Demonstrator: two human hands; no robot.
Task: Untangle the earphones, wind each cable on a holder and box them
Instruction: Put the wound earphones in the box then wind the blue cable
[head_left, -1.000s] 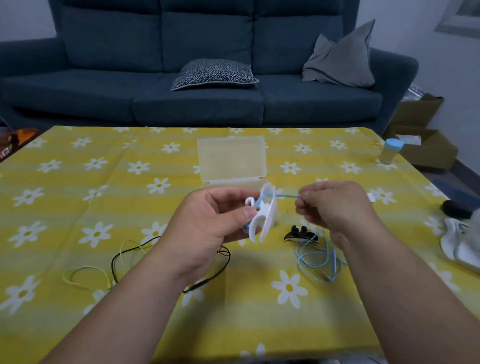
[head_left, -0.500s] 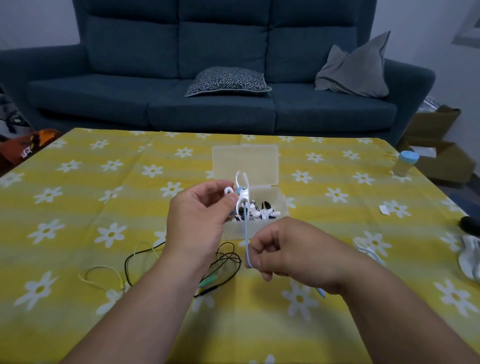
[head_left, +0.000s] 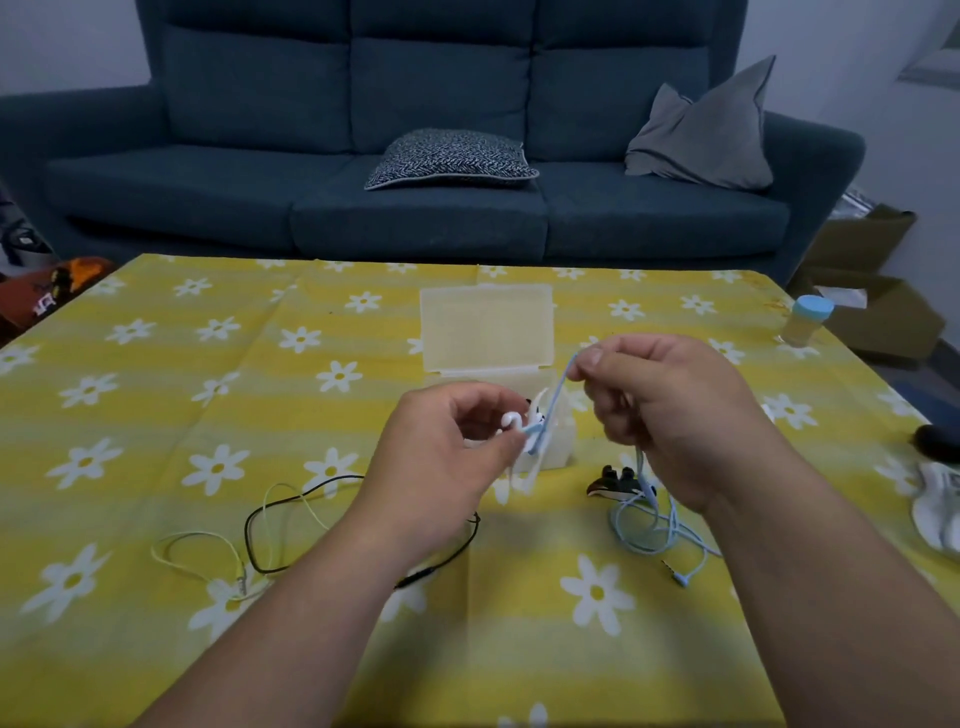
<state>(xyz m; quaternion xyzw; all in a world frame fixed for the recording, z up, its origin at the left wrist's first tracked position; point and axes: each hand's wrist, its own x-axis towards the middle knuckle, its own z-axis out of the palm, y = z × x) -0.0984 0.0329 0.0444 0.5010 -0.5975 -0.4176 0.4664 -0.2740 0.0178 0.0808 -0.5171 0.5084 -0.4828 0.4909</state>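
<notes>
Left hand (head_left: 441, 457): fingers curled, thumb and fingertips pinching the white cable holder (head_left: 530, 447), held above the table in front of the box
White cable holder: tilted, with light blue cable crossing its middle; number of turns cannot be told
Right hand (head_left: 670, 415): thumb and forefinger pinching the light blue earphone cable (head_left: 558, 395), other fingers curled; raised higher than the left hand
Light blue earphone cable: one stretch taut between holder and right hand; the remainder hangs below the right hand into a loose heap on the tablecloth (head_left: 156, 389), plug at the near right of the heap
Box (head_left: 485, 332): translucent plastic, lid open and standing back; base largely hidden behind the hands
Black cable holder (head_left: 613, 483): on the cloth at the far edge of the blue heap
Black cable (head_left: 249, 535) and pale green cable (head_left: 192, 540): loose on the cloth at left, overlapping, partly under the left forearm
Jar (head_left: 808, 322): blue lid, upright near the far right table edge
</notes>
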